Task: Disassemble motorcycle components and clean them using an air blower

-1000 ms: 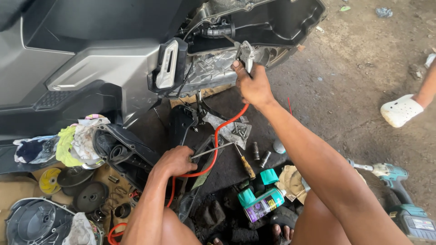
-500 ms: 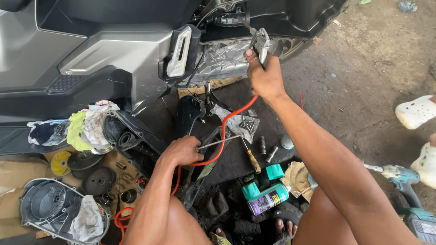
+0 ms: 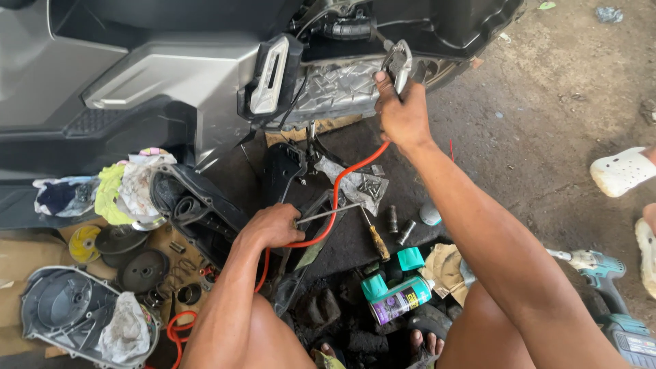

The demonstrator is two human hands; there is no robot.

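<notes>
Gripping a silver metal air blow gun [image 3: 398, 63] with fingers wrapped fully round its handle, the right hand [image 3: 403, 115] holds the nozzle up against the grey ribbed engine casing [image 3: 335, 85] of the scooter, just beside and to the left of the knuckles; a red coiled air hose [image 3: 339, 179] drops from below that wrist and curves down toward the other arm. The left hand [image 3: 272, 225] is closed round the end of a slim steel T-handle wrench [image 3: 333, 212], whose shaft runs out to the right of its fingers over the dark oily floor [image 3: 540, 137]. Just past the wrench tip lies a wooden-handled screwdriver [image 3: 375, 237], with two small dark sockets [image 3: 398, 225] beyond it, and nearer the knees a purple-labelled spray can with a teal cap [image 3: 396, 298]. Left of the left forearm sit a black plastic cover with a rubber duct [image 3: 195, 208], a heap of yellow and white rags [image 3: 126, 188] and a round grey metal transmission cover [image 3: 72, 311]. The work looks to be at the cleaning stage, air being aimed at the opened casing while the wrench is kept ready. A next move would seem to call for a steady nozzle aim into the recess and keeping the hose clear of the loose parts below
</notes>
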